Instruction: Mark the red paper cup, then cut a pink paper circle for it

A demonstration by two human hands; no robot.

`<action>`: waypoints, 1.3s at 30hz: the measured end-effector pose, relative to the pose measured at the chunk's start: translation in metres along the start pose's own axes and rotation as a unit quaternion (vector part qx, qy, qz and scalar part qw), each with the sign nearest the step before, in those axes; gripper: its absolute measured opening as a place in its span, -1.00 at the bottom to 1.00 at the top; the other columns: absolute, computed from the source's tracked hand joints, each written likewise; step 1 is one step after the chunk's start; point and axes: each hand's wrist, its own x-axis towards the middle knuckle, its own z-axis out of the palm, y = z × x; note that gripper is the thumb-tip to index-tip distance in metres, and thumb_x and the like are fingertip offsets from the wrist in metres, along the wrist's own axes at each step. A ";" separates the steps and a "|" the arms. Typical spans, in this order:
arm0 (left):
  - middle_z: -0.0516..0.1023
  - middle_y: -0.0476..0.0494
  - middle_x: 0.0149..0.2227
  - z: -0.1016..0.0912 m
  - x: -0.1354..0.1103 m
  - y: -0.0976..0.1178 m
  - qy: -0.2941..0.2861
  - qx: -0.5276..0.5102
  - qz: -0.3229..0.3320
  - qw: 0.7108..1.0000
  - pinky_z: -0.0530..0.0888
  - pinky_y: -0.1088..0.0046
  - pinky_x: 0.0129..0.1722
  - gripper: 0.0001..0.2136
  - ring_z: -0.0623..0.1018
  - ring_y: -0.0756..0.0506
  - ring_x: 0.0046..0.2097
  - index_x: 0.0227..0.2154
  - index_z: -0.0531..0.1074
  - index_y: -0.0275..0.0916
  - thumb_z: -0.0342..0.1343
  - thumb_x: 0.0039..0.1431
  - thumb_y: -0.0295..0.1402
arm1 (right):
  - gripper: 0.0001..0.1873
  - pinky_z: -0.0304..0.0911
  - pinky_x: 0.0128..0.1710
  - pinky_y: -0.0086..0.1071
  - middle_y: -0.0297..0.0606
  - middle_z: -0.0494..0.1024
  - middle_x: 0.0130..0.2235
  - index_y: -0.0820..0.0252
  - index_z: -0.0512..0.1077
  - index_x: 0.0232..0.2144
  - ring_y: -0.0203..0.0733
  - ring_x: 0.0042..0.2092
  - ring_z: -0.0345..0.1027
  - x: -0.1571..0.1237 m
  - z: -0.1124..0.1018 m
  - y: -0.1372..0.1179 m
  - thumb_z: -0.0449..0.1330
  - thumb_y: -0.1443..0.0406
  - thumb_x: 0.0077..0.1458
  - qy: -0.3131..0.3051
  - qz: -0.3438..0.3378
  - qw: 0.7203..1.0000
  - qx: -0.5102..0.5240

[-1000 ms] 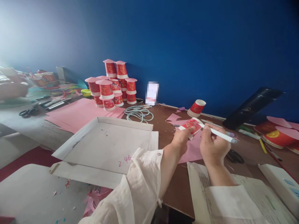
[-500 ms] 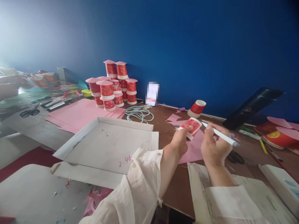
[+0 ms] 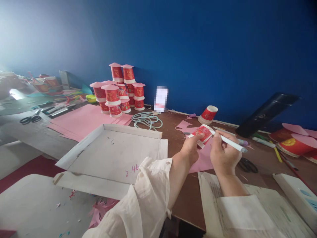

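My left hand [image 3: 191, 144] pinches a red-and-white printed paper piece [image 3: 204, 131], which looks like part of a paper cup. A white marker [image 3: 229, 141] is gripped in my right hand [image 3: 224, 158], its tip at the upper right edge of that piece. Whether the tip presses on the paper I cannot tell. Pink paper [image 3: 204, 158] lies on the table below both hands. Just behind them a red paper cup [image 3: 208, 114] leans to one side near the wall.
Stacked red cups [image 3: 112, 96] with pink tops stand left of centre. A shallow white box lid [image 3: 119, 148] lies before a coiled cable [image 3: 147, 119]. To the right are a black bottle [image 3: 267, 114], scissors [image 3: 248, 166] and an open book [image 3: 257, 201].
My right hand has shifted slightly left with the marker, bringing its tip to the edge of the paper piece. My left hand keeps its hold with little movement.
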 end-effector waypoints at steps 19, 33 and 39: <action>0.56 -0.12 -0.37 0.001 0.000 0.001 0.007 -0.024 -0.002 1.000 0.38 0.42 -0.17 -0.92 0.51 -0.06 -0.30 -0.41 0.54 -0.29 0.28 -0.02 -0.47 | -0.64 0.37 -0.30 -0.24 -0.04 0.61 -0.31 0.31 0.55 -0.25 -0.09 -0.35 0.48 0.000 0.001 0.004 0.14 0.12 0.14 0.003 0.005 1.000 0.016; 0.59 -0.16 -0.31 0.005 -0.005 0.005 -0.012 -0.068 -0.002 0.998 0.41 0.40 -0.05 -0.94 0.56 -0.10 -0.20 -0.39 0.54 -0.26 0.28 0.06 -0.41 | -0.60 0.35 -0.32 -0.21 -0.14 0.54 -0.45 0.32 0.54 -0.21 -0.12 -0.45 0.42 0.001 0.001 0.008 0.13 0.08 0.19 0.011 0.007 0.999 0.032; 0.59 -0.16 -0.30 0.006 -0.003 0.003 -0.033 -0.043 0.032 0.998 0.39 0.34 -0.01 -0.88 0.57 -0.18 -0.08 -0.40 0.53 -0.25 0.33 -0.04 -0.46 | -0.58 0.32 -0.38 -0.26 -0.20 0.52 -0.49 0.32 0.53 -0.20 -0.16 -0.50 0.40 -0.001 0.001 0.007 0.13 0.06 0.21 0.007 -0.001 0.999 0.048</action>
